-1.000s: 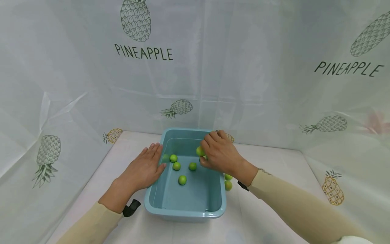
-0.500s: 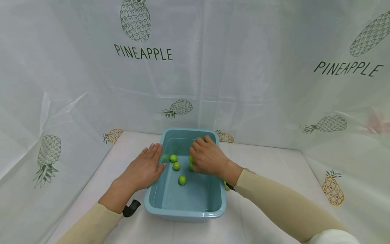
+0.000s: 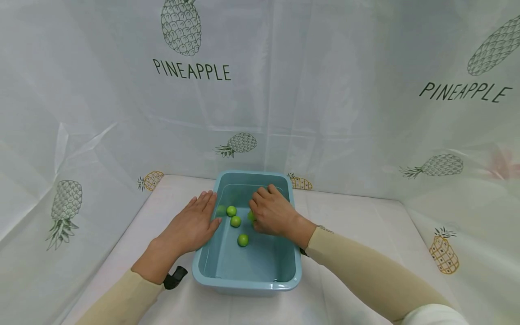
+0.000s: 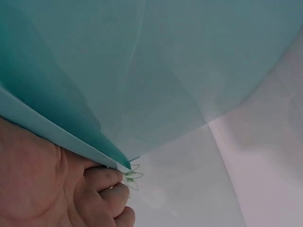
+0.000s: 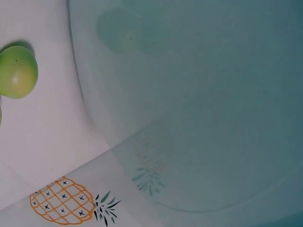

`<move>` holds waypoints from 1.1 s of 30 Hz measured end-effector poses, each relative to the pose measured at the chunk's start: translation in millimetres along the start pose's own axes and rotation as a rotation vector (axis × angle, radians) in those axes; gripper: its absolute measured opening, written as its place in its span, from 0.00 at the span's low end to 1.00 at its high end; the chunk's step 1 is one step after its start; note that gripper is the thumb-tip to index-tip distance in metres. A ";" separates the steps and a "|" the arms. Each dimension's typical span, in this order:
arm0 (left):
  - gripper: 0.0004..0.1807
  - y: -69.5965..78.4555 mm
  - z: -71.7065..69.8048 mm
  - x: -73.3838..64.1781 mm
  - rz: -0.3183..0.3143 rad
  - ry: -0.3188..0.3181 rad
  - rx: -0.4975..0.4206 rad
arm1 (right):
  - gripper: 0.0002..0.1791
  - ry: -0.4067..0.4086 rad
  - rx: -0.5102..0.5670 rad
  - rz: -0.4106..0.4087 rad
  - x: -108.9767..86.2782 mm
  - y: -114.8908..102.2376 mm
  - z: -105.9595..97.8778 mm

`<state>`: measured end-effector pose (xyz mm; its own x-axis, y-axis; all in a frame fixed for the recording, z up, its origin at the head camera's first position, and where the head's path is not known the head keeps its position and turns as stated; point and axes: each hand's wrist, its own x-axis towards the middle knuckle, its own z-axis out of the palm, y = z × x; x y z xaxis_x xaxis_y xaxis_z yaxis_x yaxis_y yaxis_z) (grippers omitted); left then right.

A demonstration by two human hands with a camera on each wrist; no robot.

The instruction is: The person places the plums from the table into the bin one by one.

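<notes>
A blue plastic basin (image 3: 245,264) stands on the table, and several small round green limes (image 3: 243,239) lie loose on its floor. My left hand (image 3: 191,225) rests on the basin's left rim with its fingers straight; the left wrist view shows the palm and fingers (image 4: 102,189) against that rim. My right hand (image 3: 273,212) is down inside the basin at the right, fingers curled around a lime (image 3: 251,216) that is mostly hidden behind them. In the right wrist view the hand itself is not seen.
Beside the basin in the right wrist view lies a lime (image 5: 18,72) on the white tabletop, with another cut off at the frame edge. A white pineapple-print curtain (image 3: 325,113) hangs behind and around the table (image 3: 357,216).
My right hand has moved left and down from over the basin's right rim, keeping hold of a lime. It now covers a loose lime seen earlier. The left hand has stayed still.
</notes>
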<state>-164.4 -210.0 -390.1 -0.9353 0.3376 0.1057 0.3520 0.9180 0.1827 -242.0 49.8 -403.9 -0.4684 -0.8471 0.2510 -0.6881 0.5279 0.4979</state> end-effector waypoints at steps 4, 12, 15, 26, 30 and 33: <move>0.40 -0.8 0.1 -0.1 -0.002 -0.003 0.002 | 0.17 -0.014 0.003 0.003 -0.6 -0.4 0.5; 0.40 -0.9 0.0 -0.4 -0.011 -0.010 -0.005 | 0.09 0.089 -0.012 0.019 -2.3 -0.4 1.2; 0.40 -0.4 -0.4 0.0 -0.015 -0.012 -0.012 | 0.10 0.153 -0.014 0.041 -5.3 3.2 -1.5; 0.40 0.5 -1.0 0.8 -0.025 -0.010 -0.032 | 0.16 0.315 -0.002 0.191 -41.0 46.1 -5.8; 0.40 0.4 -0.4 0.4 -0.027 -0.013 -0.038 | 0.14 0.322 0.030 0.257 -63.6 58.6 -2.5; 0.40 -0.1 0.4 0.5 -0.021 -0.012 -0.034 | 0.14 0.298 0.053 0.289 -81.5 62.9 2.1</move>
<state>-164.9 -209.8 -390.5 -0.9428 0.3209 0.0901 0.3331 0.9174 0.2177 -248.2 152.2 -394.8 -0.4710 -0.6401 0.6071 -0.5832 0.7422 0.3301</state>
